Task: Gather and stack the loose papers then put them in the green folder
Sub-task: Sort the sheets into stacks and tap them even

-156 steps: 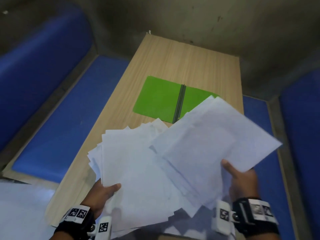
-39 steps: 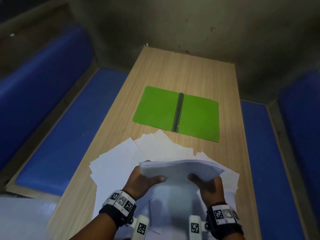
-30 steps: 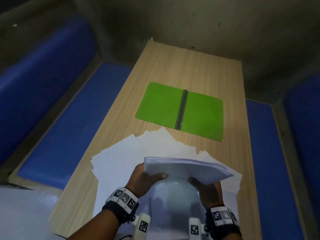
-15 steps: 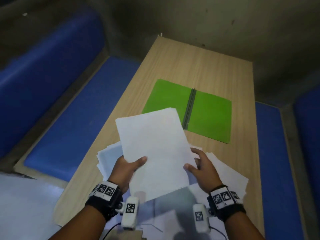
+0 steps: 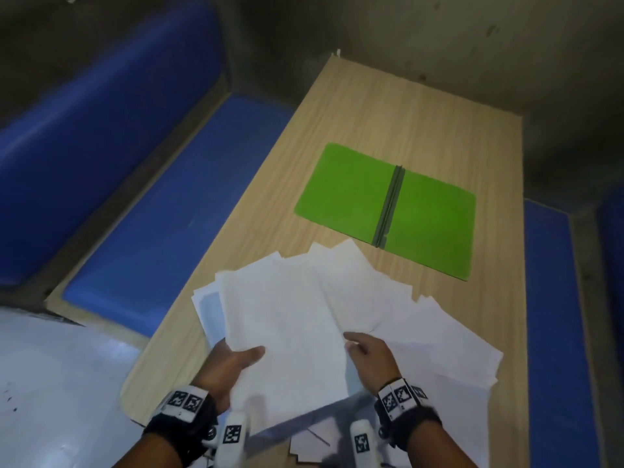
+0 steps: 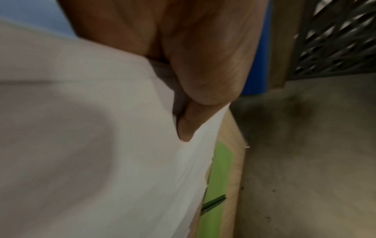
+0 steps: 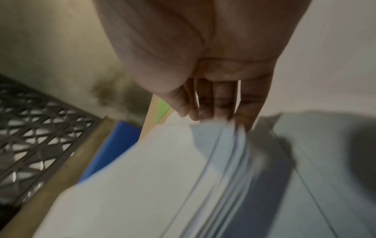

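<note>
I see the loose white papers (image 5: 320, 309) fanned in an untidy pile at the near end of the wooden table (image 5: 398, 109), some corners jutting toward the folder. My left hand (image 5: 233, 366) grips the left edge of the top sheets, thumb lying on top and fingers curled underneath. My right hand (image 5: 368, 356) sits at the right edge of those sheets; from the right wrist view its fingers (image 7: 221, 103) point down close together, tips touching the paper edges, nothing pinched. Both wrists wear black bands with square black-and-white code markers; no readable writing shows. The green folder (image 5: 341, 190) lies open and flat at mid-table just beyond the pile, dark spine up the middle, nothing inside it. Blue padded seats (image 5: 158, 211) flank the table.
</note>
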A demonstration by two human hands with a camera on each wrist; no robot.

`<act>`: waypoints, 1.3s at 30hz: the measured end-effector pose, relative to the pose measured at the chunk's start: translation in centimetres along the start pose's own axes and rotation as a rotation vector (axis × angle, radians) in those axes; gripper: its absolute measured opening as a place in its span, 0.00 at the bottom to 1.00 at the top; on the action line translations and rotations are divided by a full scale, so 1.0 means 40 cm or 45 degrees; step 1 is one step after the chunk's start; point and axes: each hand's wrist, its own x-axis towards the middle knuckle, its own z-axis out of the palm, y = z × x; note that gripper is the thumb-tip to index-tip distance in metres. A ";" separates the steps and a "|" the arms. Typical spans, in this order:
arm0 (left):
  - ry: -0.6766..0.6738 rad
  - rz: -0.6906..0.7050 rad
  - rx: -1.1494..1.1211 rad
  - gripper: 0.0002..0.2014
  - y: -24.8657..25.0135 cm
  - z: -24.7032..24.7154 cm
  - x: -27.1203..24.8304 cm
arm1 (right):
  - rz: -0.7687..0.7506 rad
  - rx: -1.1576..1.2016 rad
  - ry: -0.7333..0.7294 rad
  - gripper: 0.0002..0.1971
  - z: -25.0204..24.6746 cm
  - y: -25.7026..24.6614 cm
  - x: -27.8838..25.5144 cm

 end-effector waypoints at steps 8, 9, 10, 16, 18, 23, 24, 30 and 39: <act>0.345 0.305 -0.126 0.17 0.089 -0.250 -0.086 | -0.082 -0.690 0.077 0.39 0.104 -0.117 0.116; 0.389 0.283 -0.139 0.17 0.086 -0.282 -0.091 | -0.064 -0.809 0.050 0.41 0.122 -0.130 0.120; 0.412 0.261 -0.157 0.18 0.082 -0.308 -0.096 | -0.031 -0.877 0.038 0.41 0.138 -0.139 0.125; 0.545 0.195 -0.165 0.33 -0.024 -0.434 -0.097 | 0.121 -0.576 -0.059 0.24 0.192 -0.158 0.153; 0.523 0.140 -0.191 0.32 -0.048 -0.432 -0.093 | 0.119 -0.562 -0.063 0.10 0.190 -0.165 0.146; 0.535 0.142 -0.188 0.20 -0.065 -0.396 -0.090 | 0.241 -0.327 0.106 0.09 0.134 -0.148 0.123; 0.545 0.150 -0.183 0.21 -0.073 -0.397 -0.085 | 0.311 -0.288 0.138 0.11 0.111 -0.143 0.117; 0.479 0.148 -0.091 0.22 -0.069 -0.377 -0.082 | 0.493 -0.578 -0.048 0.15 -0.025 -0.086 0.058; 0.432 0.124 0.049 0.19 -0.060 -0.289 -0.078 | 0.437 -0.004 0.133 0.23 -0.030 -0.039 0.119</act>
